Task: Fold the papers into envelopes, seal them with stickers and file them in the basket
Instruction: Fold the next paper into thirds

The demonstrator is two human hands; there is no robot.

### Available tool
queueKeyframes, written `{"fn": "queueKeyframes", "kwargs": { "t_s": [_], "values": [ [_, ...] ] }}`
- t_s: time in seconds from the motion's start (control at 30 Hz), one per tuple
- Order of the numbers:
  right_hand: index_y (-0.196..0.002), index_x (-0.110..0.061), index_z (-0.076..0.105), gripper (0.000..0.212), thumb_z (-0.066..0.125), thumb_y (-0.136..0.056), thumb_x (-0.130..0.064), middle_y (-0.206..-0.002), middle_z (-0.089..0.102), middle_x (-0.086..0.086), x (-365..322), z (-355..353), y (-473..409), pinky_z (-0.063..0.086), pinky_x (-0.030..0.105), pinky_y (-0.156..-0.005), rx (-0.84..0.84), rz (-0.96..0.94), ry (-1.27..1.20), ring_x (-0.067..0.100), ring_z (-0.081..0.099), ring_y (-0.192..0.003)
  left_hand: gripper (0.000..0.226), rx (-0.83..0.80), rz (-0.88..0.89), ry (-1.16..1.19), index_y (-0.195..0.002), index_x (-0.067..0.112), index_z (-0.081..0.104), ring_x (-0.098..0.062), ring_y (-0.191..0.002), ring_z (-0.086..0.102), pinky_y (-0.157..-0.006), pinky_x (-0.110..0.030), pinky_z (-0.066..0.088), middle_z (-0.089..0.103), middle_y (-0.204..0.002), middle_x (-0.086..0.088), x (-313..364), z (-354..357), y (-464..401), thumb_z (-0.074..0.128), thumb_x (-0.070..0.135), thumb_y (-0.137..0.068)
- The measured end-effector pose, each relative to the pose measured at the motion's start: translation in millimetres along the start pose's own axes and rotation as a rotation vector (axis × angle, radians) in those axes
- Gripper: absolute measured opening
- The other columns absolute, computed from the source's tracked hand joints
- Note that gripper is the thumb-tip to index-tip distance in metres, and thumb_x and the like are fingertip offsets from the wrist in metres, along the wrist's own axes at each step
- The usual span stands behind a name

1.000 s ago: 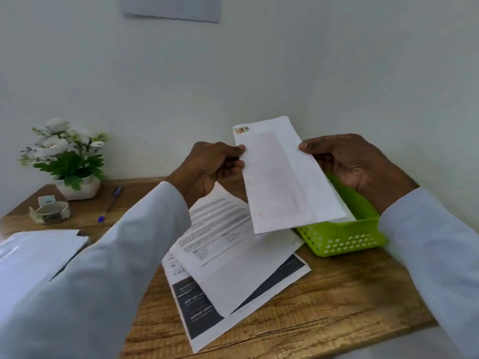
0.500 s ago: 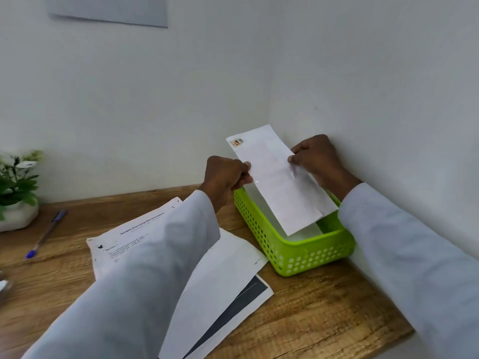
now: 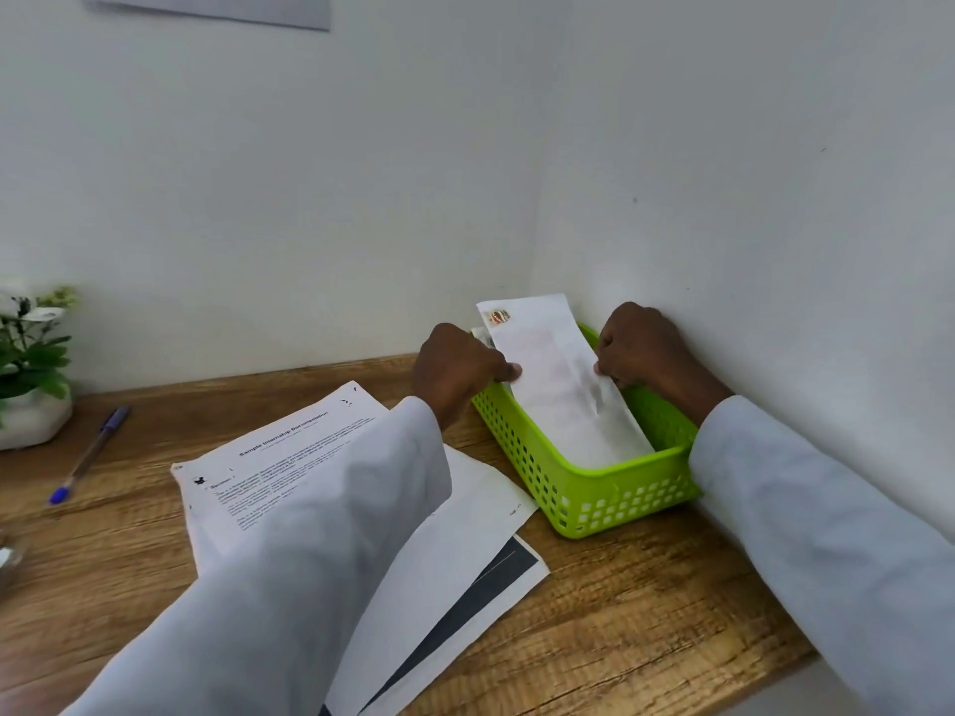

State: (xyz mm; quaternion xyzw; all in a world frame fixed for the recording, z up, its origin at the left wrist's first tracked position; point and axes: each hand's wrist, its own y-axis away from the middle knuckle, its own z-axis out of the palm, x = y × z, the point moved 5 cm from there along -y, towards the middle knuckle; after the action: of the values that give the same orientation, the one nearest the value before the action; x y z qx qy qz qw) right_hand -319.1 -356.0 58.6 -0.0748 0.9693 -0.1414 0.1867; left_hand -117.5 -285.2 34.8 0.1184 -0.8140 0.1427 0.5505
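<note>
Fingers (image 3: 509, 373) of both hands pinch the long edges of a white folded envelope (image 3: 563, 390), sticker (image 3: 499, 317) at its far corner, tilted into the green basket (image 3: 610, 501). Wooden desk (image 3: 646, 612) in a white-walled corner, printed papers (image 3: 289, 457) beside the basket.

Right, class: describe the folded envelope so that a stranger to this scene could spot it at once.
Find the lime-green basket in the desk's far right corner, against the wall. The envelope leans into it, pinched by the left hand and right hand. Unlike the flat printed sheets nearby, it is narrow, folded and carries a small sticker.
</note>
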Motion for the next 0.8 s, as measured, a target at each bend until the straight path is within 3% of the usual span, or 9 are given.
{"fn": "queueKeyframes", "kwargs": {
  "t_s": [0.1,0.23,0.33,0.43,0.6,0.67,0.8],
  "values": [
    [-0.083,-0.003,0.071,0.011,0.065,-0.073,-0.005,-0.083,0.072,0.015,-0.2,3.0,2.9,0.057,0.035,-0.076,0.013,-0.025,0.039,0.034,0.068,-0.084,0.047,0.015,0.04,-0.07,-0.046,0.009,0.044,-0.015,-0.046,0.038,-0.05,-0.025,0.026,0.04,-0.047,0.002,-2.7,2.5,0.2,0.089,0.018,-0.057],
    [-0.081,-0.006,0.075,0.01,0.069,-0.073,-0.005,-0.083,0.074,0.012,-3.9,0.4,5.4,0.056,0.033,-0.075,0.055,-0.043,-0.006,0.031,0.069,-0.085,0.04,0.033,0.069,0.018,-0.067,-0.01,0.064,-0.021,-0.054,0.048,-0.058,-0.029,0.039,0.053,-0.057,-0.006,-6.8,2.2,-0.9,0.088,0.019,-0.057],
    [-0.071,-0.003,0.076,0.004,0.073,-0.07,-0.001,-0.067,0.074,0.01,-16.4,-2.7,13.5,0.06,0.038,-0.076,-0.025,-0.032,-0.313,0.026,0.073,-0.07,0.031,0.042,0.092,0.116,-0.065,-0.009,0.066,-0.016,-0.051,0.052,-0.054,-0.027,0.047,0.057,-0.054,-0.002,-7.2,-7.5,1.1,0.087,0.014,-0.062],
    [-0.071,0.003,0.073,0.006,0.072,-0.072,0.009,-0.069,0.072,0.018,-43.8,-12.1,29.0,0.062,0.039,-0.072,-0.112,-0.059,-0.673,0.03,0.071,-0.068,0.025,0.035,0.132,0.14,-0.063,-0.003,0.069,-0.012,-0.043,0.05,-0.05,-0.022,0.044,0.056,-0.046,0.002,-0.1,-31.6,7.9,0.087,0.015,-0.065],
    [-0.082,0.008,0.072,0.004,0.072,-0.079,0.006,-0.065,0.069,0.011,-113.3,-14.9,69.5,0.061,0.029,-0.064,-0.228,-0.233,-0.933,0.016,0.066,-0.059,0.02,0.064,0.177,-0.04,-0.064,0.003,0.072,-0.019,-0.054,0.059,-0.063,-0.039,0.057,0.066,-0.058,-0.011,-6.4,-102.9,31.3,0.085,0.017,-0.068],
    [-0.078,0.0,0.074,0.001,0.074,-0.078,0.0,-0.06,0.068,0.005,-136.8,7.4,85.2,0.057,0.029,-0.058,-0.252,-0.286,-0.862,0.014,0.063,-0.056,0.017,0.075,0.138,-0.153,-0.068,0.003,0.074,-0.021,-0.059,0.064,-0.069,-0.046,0.059,0.071,-0.068,-0.017,-23.2,-132.0,44.8,0.084,0.016,-0.07],
    [-0.064,-0.015,0.063,0.022,0.079,-0.077,-0.024,-0.063,0.063,-0.001,-168.6,63.7,108.6,0.037,0.023,-0.053,-0.224,-0.479,-0.298,0.015,0.057,-0.062,0.015,0.038,0.03,-0.416,-0.072,0.005,0.075,-0.021,-0.061,0.066,-0.069,-0.042,0.059,0.073,-0.069,-0.014,-62.9,-174.8,75.4,0.084,0.017,-0.072]
  ]
}}
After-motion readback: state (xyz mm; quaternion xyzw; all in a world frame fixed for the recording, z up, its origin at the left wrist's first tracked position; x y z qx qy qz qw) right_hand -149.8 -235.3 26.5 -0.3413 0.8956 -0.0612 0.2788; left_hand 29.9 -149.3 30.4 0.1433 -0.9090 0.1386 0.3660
